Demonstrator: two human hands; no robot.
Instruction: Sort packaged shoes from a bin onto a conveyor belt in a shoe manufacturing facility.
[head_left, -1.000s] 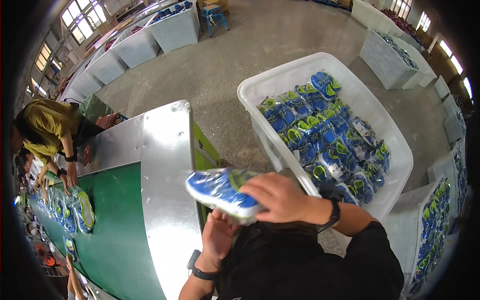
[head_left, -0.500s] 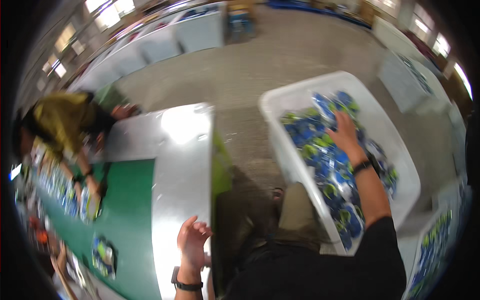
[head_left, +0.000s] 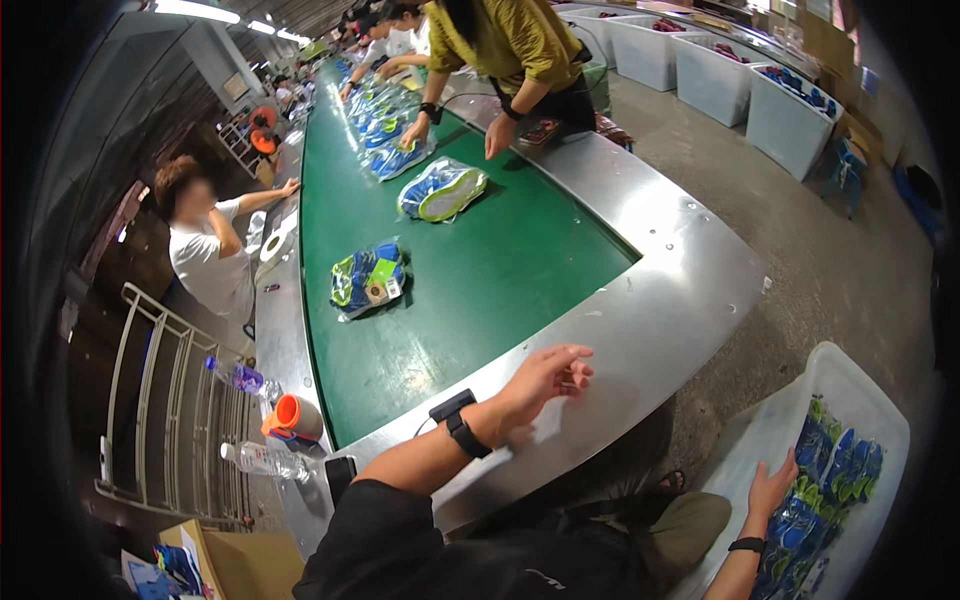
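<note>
My left hand (head_left: pixel 548 385) hovers over the metal edge of the conveyor table (head_left: pixel 640 330), fingers loosely bent and apart, holding nothing. My right hand (head_left: pixel 772 488) is at the near left side of a white plastic bin (head_left: pixel 740 450), fingers stretched out and empty. In the bin lie several clear bags of blue and lime-green shoes (head_left: pixel 825 480). On the green belt (head_left: pixel 470 310), a bagged pair of shoes (head_left: pixel 370 278) lies nearest to me. Beyond it rests another bagged pair (head_left: pixel 443 190), a pale sole with a lime rim facing up.
A co-worker in a mustard top (head_left: pixel 515 45) handles bagged shoes across the belt. Another in white (head_left: pixel 210 245) stands at left. An orange-rimmed cup (head_left: pixel 295 415) and bottles (head_left: pixel 265 460) stand at the near left edge. White bins (head_left: pixel 715 85) line the far right.
The view has swung left toward the belt. My right hand has drawn back from the middle of the bin to its near left side. My left hand stays over the metal edge.
</note>
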